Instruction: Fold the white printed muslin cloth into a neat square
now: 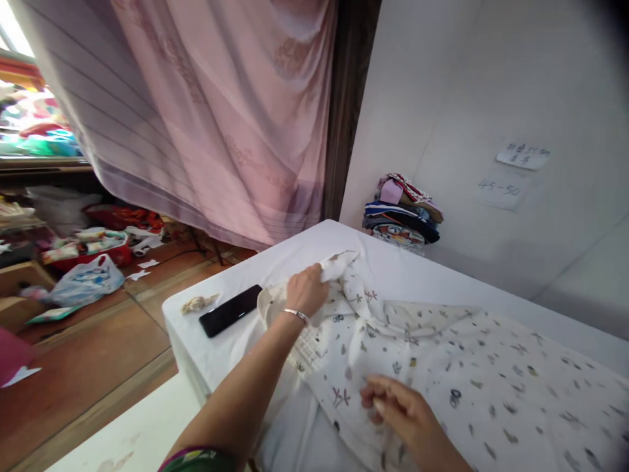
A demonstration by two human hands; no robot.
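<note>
**Hands on the printed cloth at the table's left end**

Left hand (307, 292), a bangle on its wrist, sits just left of the frame's centre. It is closed into a fist round a bunched-up edge of the cloth (466, 367) and lifts that edge a little off the table (304, 252). Right hand (403, 410) lies low in the frame, right of centre, with its fingers curled down onto the cloth. Whether they pinch the fabric or only press on it cannot be told.

The cloth is white with small dark sprigs. It spreads from the centre out to the right edge of the frame, rumpled near the left hand and flatter toward the right. Its lower edge runs off the bottom of the frame past the right hand.

The table has a white cover, and its left corner points toward the frame's left side. Bare cover shows along the far edge, between the cloth and the wall. A black phone (230, 310) lies just left of the left hand, near the corner, with a small knotted scrap (198, 303) beside it, close to the table's edge.

Folded clothes (403, 213) are stacked at the table's far end against the wall, well apart from both hands. A pink curtain (230, 118) hangs in the upper middle. Open wooden floor (98, 347) fills the lower left, with bags (86, 282) farther back.
</note>
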